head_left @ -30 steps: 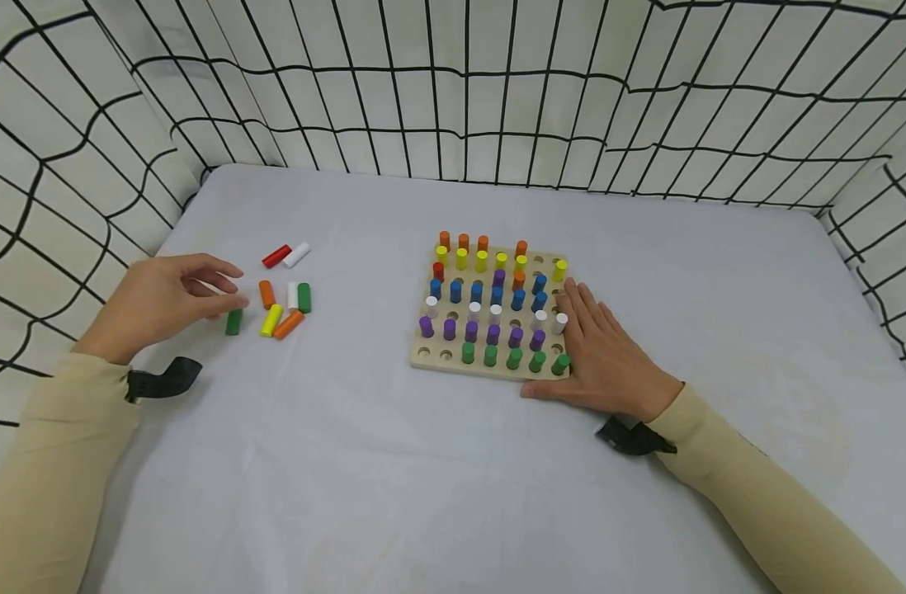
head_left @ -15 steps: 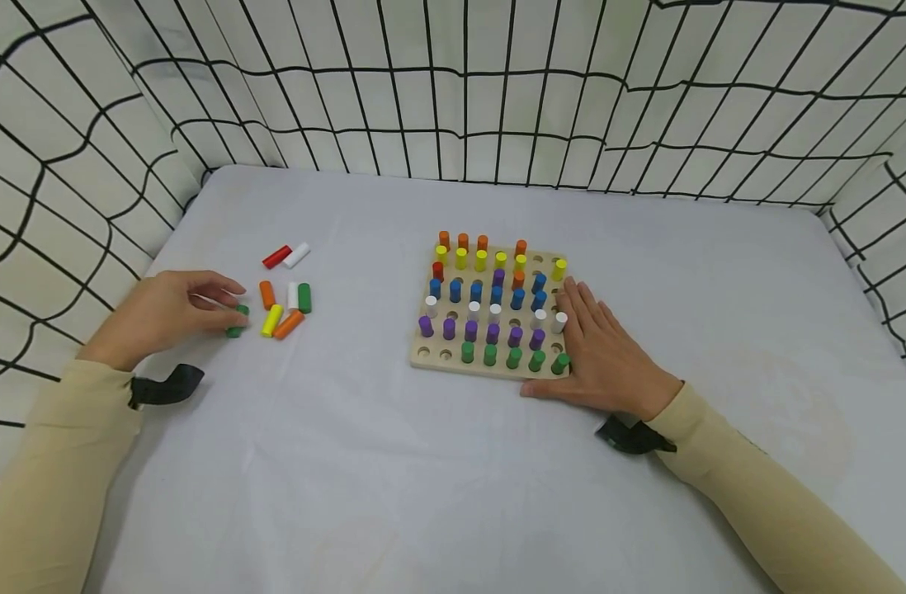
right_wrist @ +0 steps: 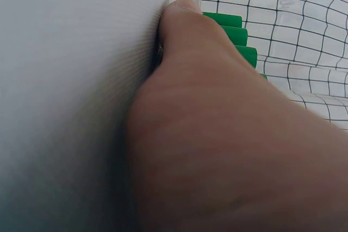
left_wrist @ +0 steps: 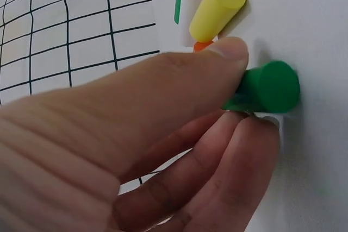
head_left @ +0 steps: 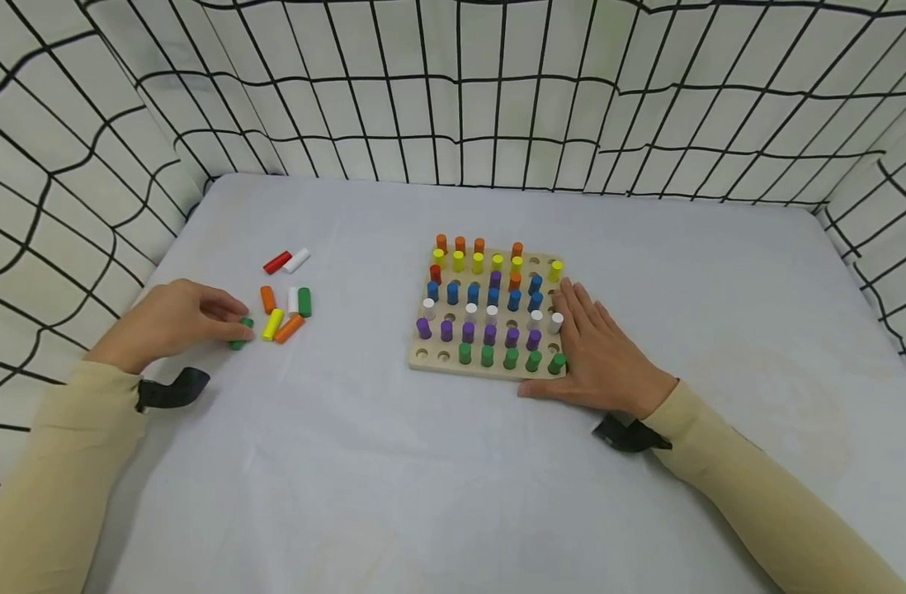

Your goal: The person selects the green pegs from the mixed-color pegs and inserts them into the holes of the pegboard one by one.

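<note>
At the left of the head view, my left hand (head_left: 181, 320) pinches a green peg (left_wrist: 274, 88) between thumb and fingers, close to the tabletop. Just right of it lie loose pegs: a yellow peg (head_left: 272, 324), an orange peg (head_left: 290, 327), a second orange peg (head_left: 268, 299), a white peg (head_left: 293, 300) and another green peg (head_left: 304, 302). My right hand (head_left: 605, 355) lies with straight fingers along the right edge of a wooden pegboard (head_left: 432, 363), its thumb at the front edge. Rows of coloured pegs stand upright in the board; some holes are bare.
A red peg (head_left: 278, 262) and a white peg (head_left: 297, 261) lie farther back on the left. White cloth covers the table (head_left: 334, 462). Black wire mesh (head_left: 460, 107) rises along the back and both sides.
My left hand has lowered slightly and closed its fingers around the green peg, which has tilted and shifted a little. The right hand stays against the board. The head view has shifted slightly.
</note>
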`<state>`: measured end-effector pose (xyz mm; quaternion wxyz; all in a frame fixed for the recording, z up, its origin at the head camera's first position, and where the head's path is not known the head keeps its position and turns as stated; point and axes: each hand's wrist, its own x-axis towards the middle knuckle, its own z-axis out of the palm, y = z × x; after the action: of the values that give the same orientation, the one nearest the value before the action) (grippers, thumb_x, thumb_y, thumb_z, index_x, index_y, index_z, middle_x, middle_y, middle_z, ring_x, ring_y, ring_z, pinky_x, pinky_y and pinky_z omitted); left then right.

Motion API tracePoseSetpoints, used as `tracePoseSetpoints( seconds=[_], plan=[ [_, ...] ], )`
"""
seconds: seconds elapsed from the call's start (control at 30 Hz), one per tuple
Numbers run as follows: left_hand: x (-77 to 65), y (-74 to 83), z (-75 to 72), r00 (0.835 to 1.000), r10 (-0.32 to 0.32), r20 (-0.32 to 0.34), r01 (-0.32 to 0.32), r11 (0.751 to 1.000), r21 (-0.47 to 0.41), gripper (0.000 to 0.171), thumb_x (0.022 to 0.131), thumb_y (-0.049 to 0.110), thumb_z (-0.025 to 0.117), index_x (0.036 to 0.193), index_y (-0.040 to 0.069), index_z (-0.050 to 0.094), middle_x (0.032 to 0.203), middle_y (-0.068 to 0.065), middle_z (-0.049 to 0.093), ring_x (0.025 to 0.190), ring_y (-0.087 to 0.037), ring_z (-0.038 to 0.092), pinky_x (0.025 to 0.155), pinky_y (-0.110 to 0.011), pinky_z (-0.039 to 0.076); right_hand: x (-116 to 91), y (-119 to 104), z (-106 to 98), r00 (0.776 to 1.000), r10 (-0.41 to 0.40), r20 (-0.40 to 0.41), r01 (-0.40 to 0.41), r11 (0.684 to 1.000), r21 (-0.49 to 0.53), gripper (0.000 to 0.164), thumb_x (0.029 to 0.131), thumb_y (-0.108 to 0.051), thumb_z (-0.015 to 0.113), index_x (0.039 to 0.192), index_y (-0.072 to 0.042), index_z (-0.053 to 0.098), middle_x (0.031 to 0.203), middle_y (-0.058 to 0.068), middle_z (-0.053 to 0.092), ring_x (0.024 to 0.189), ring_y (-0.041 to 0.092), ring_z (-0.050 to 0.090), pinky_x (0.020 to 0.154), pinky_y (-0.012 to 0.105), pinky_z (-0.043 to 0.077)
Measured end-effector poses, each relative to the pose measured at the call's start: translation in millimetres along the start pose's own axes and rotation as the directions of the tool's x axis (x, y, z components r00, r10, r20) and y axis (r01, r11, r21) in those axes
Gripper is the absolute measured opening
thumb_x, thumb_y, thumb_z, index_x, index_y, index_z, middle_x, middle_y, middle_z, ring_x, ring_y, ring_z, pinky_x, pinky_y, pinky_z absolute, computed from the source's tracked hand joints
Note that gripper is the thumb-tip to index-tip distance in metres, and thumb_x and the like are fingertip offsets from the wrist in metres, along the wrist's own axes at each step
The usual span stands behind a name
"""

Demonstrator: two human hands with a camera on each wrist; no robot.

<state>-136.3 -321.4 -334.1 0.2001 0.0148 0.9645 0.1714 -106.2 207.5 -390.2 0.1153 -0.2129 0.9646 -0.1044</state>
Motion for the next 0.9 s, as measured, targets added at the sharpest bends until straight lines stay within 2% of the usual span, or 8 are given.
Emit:
tracePoseSetpoints(
  seconds=[0.2, 0.37, 0.53, 0.73, 0.9],
  plan=[
    [0.2, 4.2, -2.3, 1.000, 0.014, 0.003, -0.014, 1.000, 0.019, 0.056, 0.088, 0.045, 0.081, 0.124, 0.004, 0.073, 0.114, -0.015, 0.076, 0.102, -0.027, 0.065, 0.080, -0.038, 0.052, 0.0, -0.5, 0.3, 1.000, 0.004, 0.000, -0.004, 1.000, 0.005, 0.138, 0.078, -0.083, 0.067, 0.164, 0.002, 0.000, 0.175, 0.020, -0.007, 0.164, 0.042, -0.002, 0.133, 0.061, 0.010],
    [-3.3, 10.5, -5.5, 0.999, 0.024, -0.044, -0.023, 0.999, 0.028, 0.049, 0.089, 0.039, 0.080, 0.124, 0.005, 0.073, 0.112, -0.014, 0.077, 0.097, -0.023, 0.066, 0.080, -0.036, 0.051, -0.2, -0.9, -0.1, 1.000, 0.006, -0.001, -0.006, 1.000, 0.001, 0.138, 0.078, -0.083, 0.066, 0.164, 0.002, 0.000, 0.175, 0.020, -0.007, 0.164, 0.041, -0.002, 0.134, 0.061, 0.010],
    [-5.1, 18.6, -6.7, 0.994, 0.036, -0.099, -0.036, 0.999, 0.002, 0.044, 0.092, 0.037, 0.078, 0.123, 0.008, 0.073, 0.110, -0.012, 0.078, 0.092, -0.018, 0.067, 0.077, -0.027, 0.047, -0.3, -1.9, -1.1, 1.000, 0.009, 0.003, -0.009, 1.000, 0.018, 0.138, 0.078, -0.082, 0.068, 0.165, 0.001, 0.000, 0.175, 0.019, -0.007, 0.164, 0.041, -0.002, 0.134, 0.061, 0.009],
    [-6.6, 35.3, -6.3, 0.985, 0.065, -0.159, -0.068, 0.998, -0.018, 0.036, 0.093, 0.040, 0.075, 0.119, 0.014, 0.075, 0.110, -0.008, 0.078, 0.097, -0.017, 0.066, 0.079, -0.026, 0.049, 0.2, -1.4, -1.1, 1.000, 0.005, 0.003, -0.005, 1.000, 0.009, 0.138, 0.078, -0.082, 0.067, 0.164, 0.002, 0.001, 0.175, 0.020, -0.006, 0.164, 0.042, -0.002, 0.134, 0.061, 0.009],
    [-10.5, 53.6, -6.1, 0.972, 0.102, -0.213, -0.111, 0.993, -0.030, 0.033, 0.094, 0.037, 0.075, 0.121, 0.016, 0.074, 0.114, -0.011, 0.078, 0.111, -0.027, 0.066, 0.086, -0.033, 0.048, 0.2, -0.4, -0.8, 1.000, 0.002, -0.004, -0.002, 1.000, 0.006, 0.138, 0.077, -0.082, 0.068, 0.164, 0.002, 0.001, 0.175, 0.021, -0.005, 0.164, 0.042, -0.002, 0.134, 0.061, 0.010]
  ],
)
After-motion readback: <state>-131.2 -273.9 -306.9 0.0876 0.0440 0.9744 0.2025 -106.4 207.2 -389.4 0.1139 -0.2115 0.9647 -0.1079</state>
